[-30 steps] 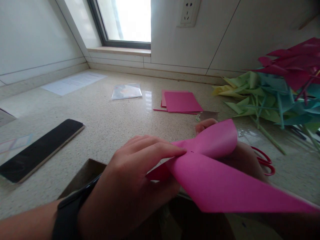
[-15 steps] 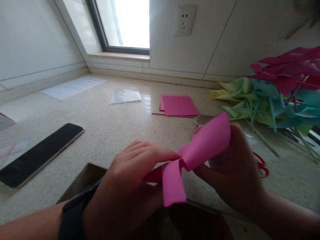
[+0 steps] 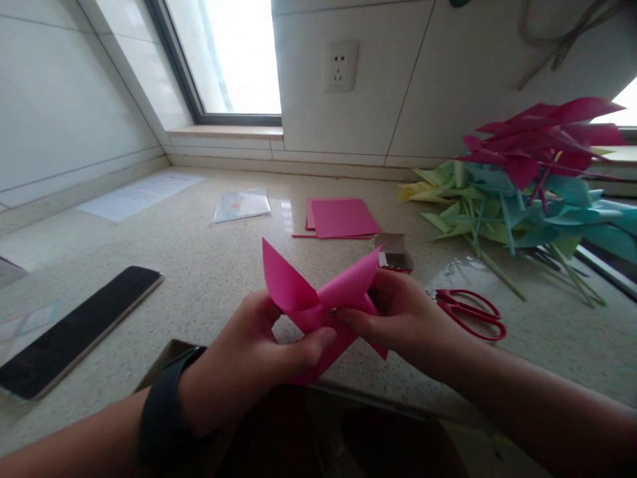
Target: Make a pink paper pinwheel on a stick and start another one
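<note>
Currently both hands grip one folded pink paper (image 3: 313,320), held in front of the pink sheet stack (image 3: 343,218), on the wearer's side of it. Left hand (image 3: 249,345): part-closed on the paper, thumb laid across the front face, fingers mostly hidden behind. Right hand (image 3: 398,312): closed in a pinch; thumb on the front near the centre, fingers curled behind the right-hand flap. A small shiny point shows at the right thumb tip; too small to identify.

Pose: thumbs point toward each other, nearly meeting. Left forearm (image 3: 74,435) enters from low left of the stack, with a black wristband (image 3: 169,405); right forearm (image 3: 527,388) enters from low right of it. Two flaps of the paper stand up and spread in a V.

Desk (image 3: 199,245), relative to the stack: small open box (image 3: 391,244) just beside its near right corner; red-handled scissors (image 3: 445,300) nearer and right; paper pinwheels (image 3: 527,159) to its right; black flat object (image 3: 82,328) nearer and well left.
</note>
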Demonstrator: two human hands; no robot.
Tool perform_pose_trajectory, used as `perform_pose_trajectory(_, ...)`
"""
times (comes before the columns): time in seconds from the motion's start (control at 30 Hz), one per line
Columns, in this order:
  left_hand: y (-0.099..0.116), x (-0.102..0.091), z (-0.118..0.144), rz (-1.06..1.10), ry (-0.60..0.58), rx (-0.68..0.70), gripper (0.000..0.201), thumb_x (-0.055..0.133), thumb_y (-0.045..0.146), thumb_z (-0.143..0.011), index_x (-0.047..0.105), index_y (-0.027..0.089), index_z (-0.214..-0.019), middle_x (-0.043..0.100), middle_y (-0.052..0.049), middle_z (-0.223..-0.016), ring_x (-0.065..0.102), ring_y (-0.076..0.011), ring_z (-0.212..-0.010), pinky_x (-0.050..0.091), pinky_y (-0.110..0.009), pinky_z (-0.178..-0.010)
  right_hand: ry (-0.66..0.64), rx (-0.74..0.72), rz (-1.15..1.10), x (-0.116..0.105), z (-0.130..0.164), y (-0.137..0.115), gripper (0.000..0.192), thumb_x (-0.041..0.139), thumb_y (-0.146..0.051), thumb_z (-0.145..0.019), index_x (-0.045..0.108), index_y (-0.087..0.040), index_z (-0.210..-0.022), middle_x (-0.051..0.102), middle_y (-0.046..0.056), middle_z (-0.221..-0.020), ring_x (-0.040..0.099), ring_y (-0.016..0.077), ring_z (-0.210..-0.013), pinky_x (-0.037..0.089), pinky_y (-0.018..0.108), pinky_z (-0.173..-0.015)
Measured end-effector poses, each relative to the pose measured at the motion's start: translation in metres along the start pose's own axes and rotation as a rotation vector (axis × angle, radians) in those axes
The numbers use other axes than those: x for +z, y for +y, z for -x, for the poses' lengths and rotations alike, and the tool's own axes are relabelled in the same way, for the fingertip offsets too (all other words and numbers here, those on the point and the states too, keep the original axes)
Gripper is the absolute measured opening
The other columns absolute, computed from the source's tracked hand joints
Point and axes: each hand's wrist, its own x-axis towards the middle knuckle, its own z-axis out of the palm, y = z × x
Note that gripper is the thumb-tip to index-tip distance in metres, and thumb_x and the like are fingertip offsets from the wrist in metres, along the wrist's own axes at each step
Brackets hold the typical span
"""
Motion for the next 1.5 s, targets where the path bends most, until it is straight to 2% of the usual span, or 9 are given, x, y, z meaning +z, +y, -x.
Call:
perform_pose_trajectory(0.2,-0.004,0.005,-0.003,0.071,0.088,-0.070,0.019,0.078,0.031,-0.082,0.074,0.017,-0.093,0.077,-0.004,-0.090,0.068,-0.0195,-0.084,0.055,-0.029,-0.078,0.000,0.008,0.034,0.002,-0.002,0.000,0.018,0.076,-0.031,-0.080,0.072,-0.016,-0.089,0.066,0.001,-0.075,0.056,0.0134,-0.063,0.044,0.025,-0.055)
perform_pose_trajectory(0.33,-0.008,0.007,-0.005,0.128,0.128,-0.120,0.022,0.079,0.035,-0.081,0.074,0.014,-0.087,0.075,-0.004,-0.083,0.065,-0.0159,-0.073,0.052,-0.025,-0.068,0.005,0.004,0.050,0.003,-0.002,0.001,0.017,0.076,-0.029,-0.080,0.073,-0.016,-0.091,0.065,0.001,-0.075,0.055,0.0130,-0.064,0.043,0.024,-0.056)
perform_pose_trajectory(0.77,-0.015,0.005,-0.009,0.301,0.130,-0.178,0.024,0.083,0.033,-0.077,0.076,0.012,-0.085,0.074,-0.004,-0.079,0.061,-0.0116,-0.064,0.048,-0.021,-0.061,-0.016,0.017,0.077,0.002,-0.005,0.004,0.024,0.073,-0.036,-0.084,0.069,-0.015,-0.095,0.068,0.005,-0.087,0.059,0.0159,-0.073,0.046,0.027,-0.062)
perform_pose_trajectory(0.87,-0.017,0.001,-0.010,0.346,0.146,-0.205,0.025,0.085,0.033,-0.076,0.075,0.012,-0.084,0.073,-0.004,-0.077,0.060,-0.0106,-0.061,0.047,-0.020,-0.057,0.051,-0.087,0.092,0.000,-0.004,0.003,0.024,0.070,-0.037,-0.087,0.066,-0.017,-0.098,0.067,0.004,-0.090,0.059,0.0160,-0.076,0.047,0.027,-0.063)
perform_pose_trajectory(1.03,-0.020,-0.005,-0.010,0.472,0.166,-0.237,0.025,0.087,0.031,-0.074,0.074,0.012,-0.084,0.074,-0.004,-0.078,0.062,-0.0095,-0.061,0.049,-0.018,-0.056,0.240,-0.351,0.249,-0.002,0.003,0.003,0.009,0.060,-0.027,-0.094,0.059,-0.021,-0.088,0.058,-0.001,-0.077,0.053,0.0126,-0.069,0.043,0.026,-0.060)
perform_pose_trajectory(1.1,-0.019,-0.005,-0.010,0.501,0.204,-0.254,0.027,0.089,0.030,-0.072,0.074,0.012,-0.084,0.074,-0.004,-0.080,0.063,-0.0093,-0.062,0.049,-0.017,-0.056,0.262,-0.401,0.320,-0.003,0.004,0.004,0.004,0.062,-0.024,-0.092,0.059,-0.021,-0.093,0.056,-0.002,-0.077,0.052,0.0123,-0.068,0.043,0.025,-0.060)
perform_pose_trajectory(1.23,-0.019,-0.004,-0.009,0.522,0.243,-0.263,0.028,0.090,0.030,-0.070,0.074,0.011,-0.084,0.074,-0.004,-0.079,0.063,-0.0086,-0.060,0.049,-0.017,-0.055,0.201,-0.401,0.404,-0.002,0.003,0.006,0.016,0.064,-0.027,-0.093,0.062,-0.022,-0.108,0.056,-0.002,-0.080,0.052,0.0120,-0.067,0.044,0.026,-0.059)
perform_pose_trajectory(1.37,-0.019,-0.003,-0.009,0.529,0.260,-0.235,0.027,0.090,0.028,-0.069,0.073,0.012,-0.081,0.073,-0.002,-0.074,0.060,-0.0079,-0.056,0.047,-0.016,-0.052,0.158,-0.415,0.427,0.000,0.001,0.006,0.014,0.066,-0.031,-0.093,0.066,-0.022,-0.102,0.057,-0.002,-0.079,0.051,0.0109,-0.064,0.043,0.026,-0.057)
perform_pose_trajectory(1.5,-0.019,-0.003,-0.009,0.524,0.247,-0.242,0.027,0.090,0.029,-0.069,0.073,0.011,-0.083,0.074,-0.004,-0.078,0.062,-0.0089,-0.059,0.048,-0.017,-0.055,0.161,-0.375,0.363,0.000,0.002,0.007,0.020,0.070,-0.035,-0.090,0.061,-0.022,-0.101,0.057,-0.002,-0.083,0.050,0.0107,-0.065,0.043,0.025,-0.057)
